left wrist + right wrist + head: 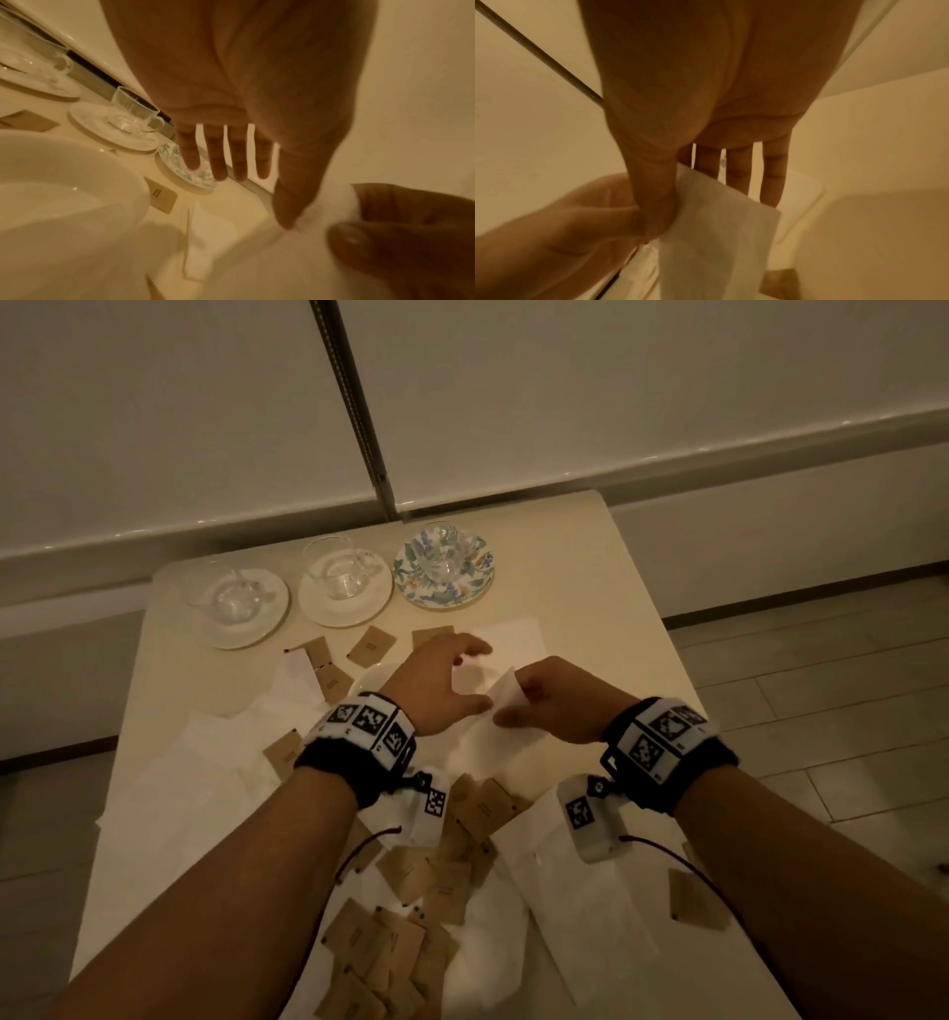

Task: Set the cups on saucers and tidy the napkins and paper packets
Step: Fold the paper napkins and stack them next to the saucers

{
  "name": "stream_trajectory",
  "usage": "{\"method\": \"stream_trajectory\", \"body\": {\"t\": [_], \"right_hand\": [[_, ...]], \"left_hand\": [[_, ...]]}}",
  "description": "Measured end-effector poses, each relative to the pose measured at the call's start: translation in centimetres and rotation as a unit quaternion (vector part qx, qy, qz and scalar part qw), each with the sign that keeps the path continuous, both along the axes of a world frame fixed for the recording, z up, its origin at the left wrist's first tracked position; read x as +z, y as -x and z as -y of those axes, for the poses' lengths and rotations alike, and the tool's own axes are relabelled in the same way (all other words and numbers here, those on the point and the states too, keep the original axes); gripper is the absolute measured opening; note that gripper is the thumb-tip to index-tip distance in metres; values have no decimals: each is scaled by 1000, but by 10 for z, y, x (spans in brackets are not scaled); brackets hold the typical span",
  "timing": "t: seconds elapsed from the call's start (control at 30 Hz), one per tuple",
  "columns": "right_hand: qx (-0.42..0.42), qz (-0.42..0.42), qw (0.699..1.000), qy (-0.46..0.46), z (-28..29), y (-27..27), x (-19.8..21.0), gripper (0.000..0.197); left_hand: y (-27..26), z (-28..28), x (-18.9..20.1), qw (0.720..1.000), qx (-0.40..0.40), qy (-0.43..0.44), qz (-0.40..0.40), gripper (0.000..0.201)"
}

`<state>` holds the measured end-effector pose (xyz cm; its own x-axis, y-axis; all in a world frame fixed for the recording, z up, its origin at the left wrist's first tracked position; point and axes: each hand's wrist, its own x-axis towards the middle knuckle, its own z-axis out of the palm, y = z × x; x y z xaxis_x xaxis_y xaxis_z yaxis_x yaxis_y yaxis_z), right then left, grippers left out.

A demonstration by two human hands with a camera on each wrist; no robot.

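Right hand [552, 706] pinches a white napkin [506, 711] between thumb and fingers above the worktop [590, 588] centre. Left hand [441, 683] is released, fingers straight, thumb tip touching the same napkin. Three glass cups sit on saucers in a row at 12 o'clock: left cup [228, 590], middle cup [341, 572], right cup [447, 552] on a floral saucer [480, 588]. Brown packets [405, 932] lie scattered among loose napkins [585, 911] at 6 o'clock.

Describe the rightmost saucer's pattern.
Floral, blue and green on white, on the saucer; head view shows it best.
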<state>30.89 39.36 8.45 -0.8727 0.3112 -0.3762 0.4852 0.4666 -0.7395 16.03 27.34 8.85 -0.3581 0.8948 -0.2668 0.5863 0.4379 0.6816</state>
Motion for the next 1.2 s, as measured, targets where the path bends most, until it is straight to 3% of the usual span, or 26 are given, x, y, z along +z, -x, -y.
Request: {"method": "stream_trajectory", "body": {"t": [0.07, 0.2, 0.4, 0.47, 0.57, 0.67, 0.77, 0.9, 1.03, 1.2], "right_hand": [[28, 9, 1000, 0, -3, 2, 9, 23], [52, 37, 998, -9, -15, 5, 19, 22], [-51, 26, 997, 52, -41, -1, 4, 23], [-141, 12, 981, 133, -48, -6, -7, 19], [-287, -55, 929, 226, -51, -12, -21, 21], [-368, -103, 882, 274, -50, -12, -31, 18], [-392, -138, 859, 299, -47, -11, -34, 8], [-389, -179, 825, 368, -42, -9, -37, 13], [-389, -172, 824, 375, -39, -7, -42, 26], [-394, -170, 823, 372, -39, -7, -45, 29]], "left_hand": [[5, -10, 5, 997, -19, 18, 72, 65], [9, -27, 10, 981, -74, 68, 166, 39], [12, -36, -4, 985, 46, 20, 168, 6], [15, -37, -13, 980, 97, -12, 172, 8], [16, -37, -25, 964, 158, -46, 211, 7], [17, -36, -35, 946, 204, -71, 241, 12], [18, -36, -39, 936, 233, -79, 252, 14], [17, -37, -41, 917, 264, -92, 283, 15], [18, -36, -44, 907, 283, -95, 297, 11], [19, -34, -44, 906, 282, -96, 302, 11]]}}
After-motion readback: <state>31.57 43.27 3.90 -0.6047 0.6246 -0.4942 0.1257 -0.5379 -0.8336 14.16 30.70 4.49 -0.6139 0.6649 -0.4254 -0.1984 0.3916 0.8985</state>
